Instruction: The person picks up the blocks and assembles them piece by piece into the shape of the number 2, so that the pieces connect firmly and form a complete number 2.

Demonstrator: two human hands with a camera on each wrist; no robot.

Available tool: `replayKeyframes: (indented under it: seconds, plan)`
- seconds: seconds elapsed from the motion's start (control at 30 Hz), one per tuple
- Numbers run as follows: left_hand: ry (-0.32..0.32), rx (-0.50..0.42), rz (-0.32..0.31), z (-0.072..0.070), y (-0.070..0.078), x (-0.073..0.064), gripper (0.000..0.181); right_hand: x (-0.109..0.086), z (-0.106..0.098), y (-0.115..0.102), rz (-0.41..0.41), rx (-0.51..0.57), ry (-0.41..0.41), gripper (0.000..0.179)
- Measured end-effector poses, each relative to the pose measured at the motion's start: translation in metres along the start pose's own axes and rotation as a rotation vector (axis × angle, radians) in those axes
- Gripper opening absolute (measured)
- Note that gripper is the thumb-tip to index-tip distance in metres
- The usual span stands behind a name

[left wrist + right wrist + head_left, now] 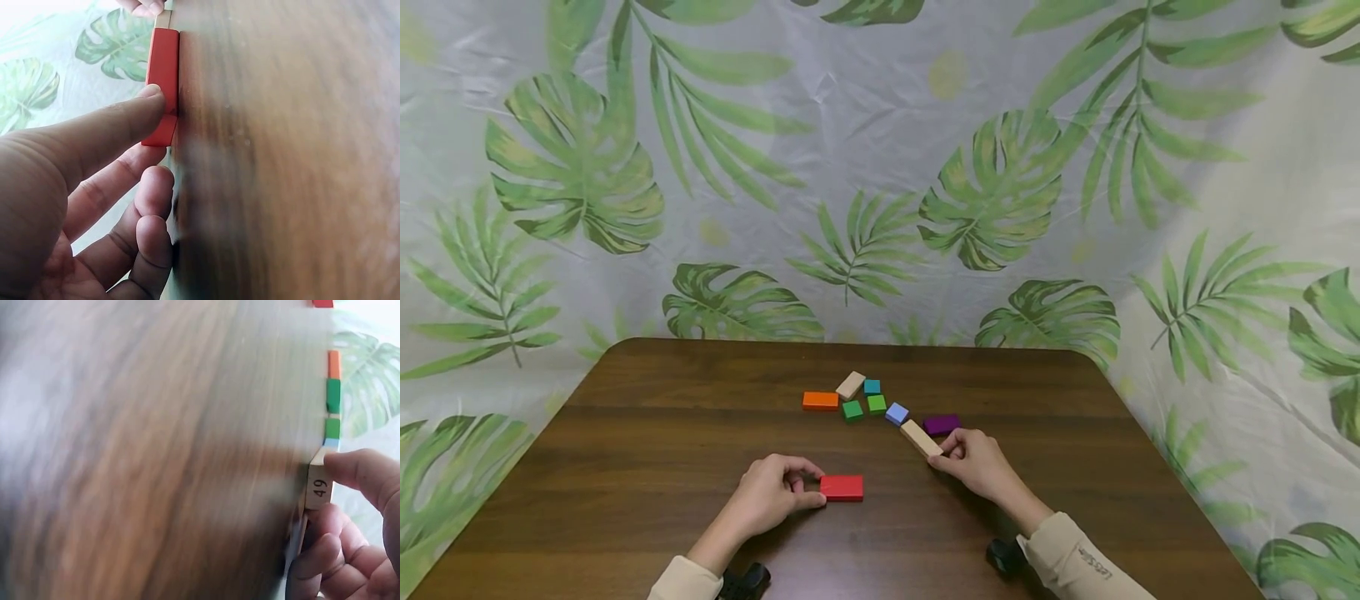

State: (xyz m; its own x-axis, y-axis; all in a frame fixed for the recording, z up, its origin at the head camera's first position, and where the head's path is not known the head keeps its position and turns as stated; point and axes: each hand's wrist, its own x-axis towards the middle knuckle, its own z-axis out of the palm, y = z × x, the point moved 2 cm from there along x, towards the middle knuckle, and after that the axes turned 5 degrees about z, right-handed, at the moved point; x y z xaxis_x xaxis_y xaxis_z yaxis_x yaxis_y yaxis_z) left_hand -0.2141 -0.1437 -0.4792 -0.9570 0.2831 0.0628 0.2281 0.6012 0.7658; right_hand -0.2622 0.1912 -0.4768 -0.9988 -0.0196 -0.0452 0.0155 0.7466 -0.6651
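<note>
My left hand (775, 493) pinches the left end of a red block (842, 488) lying flat on the brown table (715, 417). In the left wrist view the thumb lies along the red block's near side. Farther right, my right hand (977, 462) pinches the near end of a plain wooden block (921, 438), which lies at a slant. The number 49 is printed on that block's side in the right wrist view. Just behind it lies a purple block (942, 425), and a light blue block (897, 413) sits at its far end.
Farther back lie an orange block (821, 402), a second plain wooden block (851, 386), a teal block (872, 387), a dark green block (852, 411) and a light green block (877, 404). Behind the table's far edge hangs a leaf-patterned cloth (880, 167).
</note>
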Motion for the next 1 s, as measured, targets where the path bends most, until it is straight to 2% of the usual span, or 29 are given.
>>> replayKeyframes:
  seconds: [0.33, 0.6, 0.77, 1.0]
  plan:
    - [0.005, -0.004, 0.011, -0.001, 0.000, -0.001, 0.026, 0.004, -0.013, 0.013, -0.083, 0.027, -0.021, 0.014]
    - [0.011, -0.007, 0.013, -0.002, -0.001, -0.001, 0.025, 0.004, -0.022, 0.015, -0.223, 0.014, -0.110, 0.019]
    - [0.008, -0.017, 0.008, -0.002, -0.001, -0.002, 0.025, 0.006, -0.026, 0.018, -0.272, -0.015, -0.156, 0.015]
    - [0.009, -0.022, 0.006, -0.001, 0.000, -0.002, 0.025, 0.002, -0.025, 0.019, -0.325, 0.014, -0.230, 0.012]
